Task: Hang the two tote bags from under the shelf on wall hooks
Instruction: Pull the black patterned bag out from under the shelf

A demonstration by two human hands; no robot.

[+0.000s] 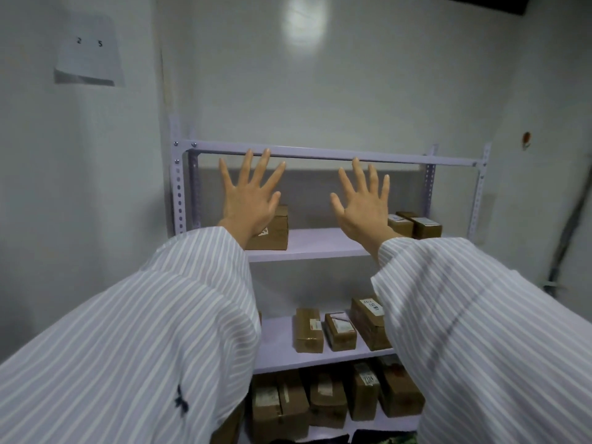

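Observation:
My left hand (251, 195) and my right hand (363, 201) are both raised in front of me with fingers spread wide, backs toward the camera, holding nothing. They hover before a lilac metal shelf unit (320, 153). At the very bottom edge, beneath the lowest shelf, dark fabric (381, 437) shows, perhaps the tote bags; too little is visible to tell. No wall hooks are in view, apart from a small red-brown fitting (526, 139) on the right wall.
Several brown cardboard parcels (309, 330) sit on the shelves, one (272, 232) behind my left wrist. A paper sheet (89, 52) with digits hangs on the left wall. Grey cables (567, 232) run down the right wall. My striped sleeves fill the foreground.

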